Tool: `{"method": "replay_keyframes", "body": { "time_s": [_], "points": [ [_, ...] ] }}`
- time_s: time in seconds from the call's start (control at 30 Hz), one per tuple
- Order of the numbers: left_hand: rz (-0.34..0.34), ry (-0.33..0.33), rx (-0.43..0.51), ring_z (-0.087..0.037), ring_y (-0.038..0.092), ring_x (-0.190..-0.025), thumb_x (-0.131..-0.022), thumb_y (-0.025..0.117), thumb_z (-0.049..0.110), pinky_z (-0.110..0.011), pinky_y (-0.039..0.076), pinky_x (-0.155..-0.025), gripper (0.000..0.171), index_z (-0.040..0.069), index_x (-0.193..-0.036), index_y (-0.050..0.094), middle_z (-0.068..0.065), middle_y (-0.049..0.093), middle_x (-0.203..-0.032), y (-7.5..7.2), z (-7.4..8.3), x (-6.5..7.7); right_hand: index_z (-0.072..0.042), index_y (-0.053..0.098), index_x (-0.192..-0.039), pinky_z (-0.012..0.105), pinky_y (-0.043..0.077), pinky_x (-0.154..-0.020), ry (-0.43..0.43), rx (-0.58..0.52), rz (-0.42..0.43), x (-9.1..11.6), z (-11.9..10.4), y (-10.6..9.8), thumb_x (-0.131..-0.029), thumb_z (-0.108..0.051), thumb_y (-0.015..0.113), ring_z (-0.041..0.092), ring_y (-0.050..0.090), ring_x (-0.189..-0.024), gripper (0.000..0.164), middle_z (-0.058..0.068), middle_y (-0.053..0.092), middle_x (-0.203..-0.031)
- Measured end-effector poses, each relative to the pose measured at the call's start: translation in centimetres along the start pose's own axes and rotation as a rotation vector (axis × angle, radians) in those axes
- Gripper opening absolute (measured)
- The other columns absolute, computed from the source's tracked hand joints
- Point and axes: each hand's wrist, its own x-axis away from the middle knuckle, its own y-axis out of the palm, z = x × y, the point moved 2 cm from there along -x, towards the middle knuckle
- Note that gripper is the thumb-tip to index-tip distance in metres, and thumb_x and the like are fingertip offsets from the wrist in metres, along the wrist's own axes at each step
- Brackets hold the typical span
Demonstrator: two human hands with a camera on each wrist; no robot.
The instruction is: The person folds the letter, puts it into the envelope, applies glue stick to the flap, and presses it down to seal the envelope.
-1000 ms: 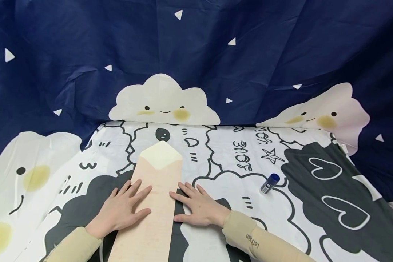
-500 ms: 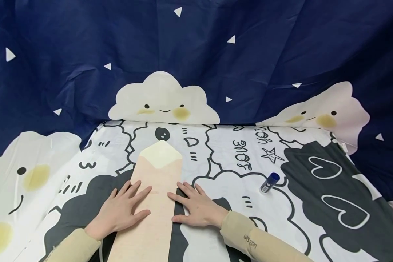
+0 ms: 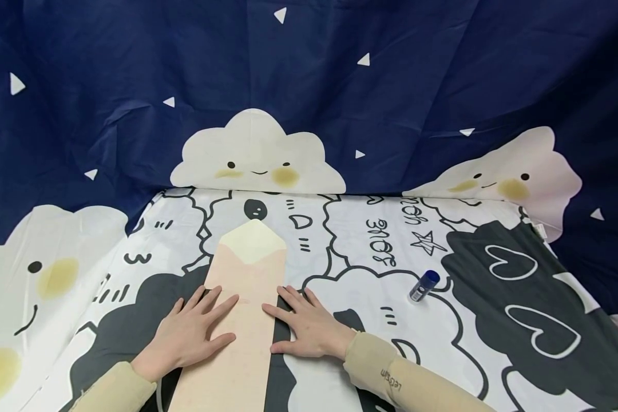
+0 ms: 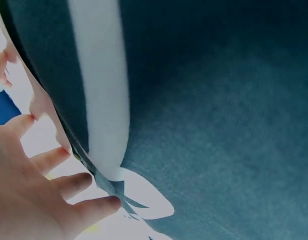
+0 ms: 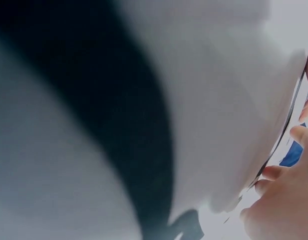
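Observation:
A long pale pink envelope (image 3: 237, 320) lies flat in the head view, its cream pointed flap (image 3: 252, 240) spread away from the person. Across its left edge rests my left hand (image 3: 187, 335), fingers spread and straight, with thumb and fingertips on the paper. My right hand (image 3: 311, 332) lies palm down at the right edge, fingers extended and fingertips at the paper's border. Neither hand grips anything. In the left wrist view the left hand (image 4: 24, 185) shows at the lower left; the right hand (image 5: 283, 200) is partly cut off in the right wrist view.
A blue-capped glue stick (image 3: 424, 287) stands upright or slightly tilted to the right of the right hand. The surface is covered by a black-and-white cartoon cloth (image 3: 371, 297). Behind it hangs a navy curtain (image 3: 309, 74) printed with clouds and triangles.
My right hand has slid slightly left against the envelope's edge. The left hand stays almost still, and the whole head view has shifted a little.

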Motion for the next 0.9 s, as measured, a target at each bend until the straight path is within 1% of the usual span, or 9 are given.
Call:
{"method": "replay_keyframes", "body": {
  "time_s": [0.2, 0.33, 0.5, 0.67, 0.77, 0.9],
  "points": [
    [0.003, 0.013, 0.007, -0.04, 0.038, -0.137, -0.082, 0.054, 0.067, -0.065, 0.034, -0.101, 0.066, 0.036, -0.14, 0.045, -0.009, 0.046, -0.145, -0.3, 0.11, -0.06, -0.041, 0.025, -0.147, 0.051, 0.014, -0.12, 0.001, 0.016, 0.006, -0.07, -0.11, 0.02, -0.084, -0.069, 0.048, 0.022, 0.014, -0.149, 0.073, 0.005, 0.017, -0.16],
    [-0.001, 0.016, 0.019, -0.04, 0.037, -0.137, -0.082, 0.055, 0.065, -0.065, 0.034, -0.101, 0.067, 0.036, -0.14, 0.044, -0.009, 0.047, -0.145, -0.06, 0.08, -0.11, -0.04, 0.027, -0.147, 0.051, 0.015, -0.119, -0.005, 0.031, 0.013, -0.13, -0.18, -0.02, -0.084, -0.069, 0.049, 0.023, 0.016, -0.149, 0.072, 0.005, 0.018, -0.16],
    [0.014, 0.026, 0.024, -0.04, 0.037, -0.137, -0.081, 0.058, 0.063, -0.066, 0.034, -0.1, 0.067, 0.035, -0.14, 0.045, -0.01, 0.048, -0.143, 0.3, -0.05, -0.17, -0.038, 0.029, -0.147, 0.052, 0.015, -0.119, -0.02, 0.024, 0.015, -0.21, -0.38, -0.19, -0.085, -0.066, 0.052, 0.024, 0.016, -0.149, 0.072, 0.005, 0.02, -0.159],
    [0.02, 0.025, 0.024, -0.04, 0.037, -0.137, -0.081, 0.059, 0.062, -0.066, 0.035, -0.1, 0.066, 0.035, -0.14, 0.045, -0.011, 0.047, -0.143, 0.36, -0.11, -0.1, -0.028, 0.032, -0.147, 0.055, 0.015, -0.118, -0.042, -0.009, 0.028, -0.28, -0.7, -0.47, -0.085, -0.059, 0.058, 0.023, 0.02, -0.147, 0.075, 0.006, 0.023, -0.156],
    [0.02, 0.022, 0.029, -0.04, 0.037, -0.137, -0.081, 0.058, 0.062, -0.066, 0.035, -0.1, 0.066, 0.035, -0.14, 0.045, -0.01, 0.047, -0.143, 0.32, -0.09, -0.06, -0.02, 0.033, -0.147, 0.057, 0.016, -0.116, -0.044, -0.057, 0.021, -0.35, -0.86, -0.6, -0.085, -0.055, 0.06, 0.021, 0.021, -0.145, 0.076, 0.006, 0.023, -0.155],
    [0.017, 0.022, 0.032, -0.04, 0.037, -0.137, -0.082, 0.055, 0.064, -0.067, 0.034, -0.1, 0.066, 0.035, -0.14, 0.044, -0.01, 0.045, -0.144, 0.12, -0.04, -0.03, -0.013, 0.033, -0.148, 0.057, 0.02, -0.113, -0.055, -0.125, 0.017, -0.54, -1.03, -0.68, -0.087, -0.05, 0.061, 0.019, 0.023, -0.143, 0.077, 0.005, 0.023, -0.153]
  ]
}}
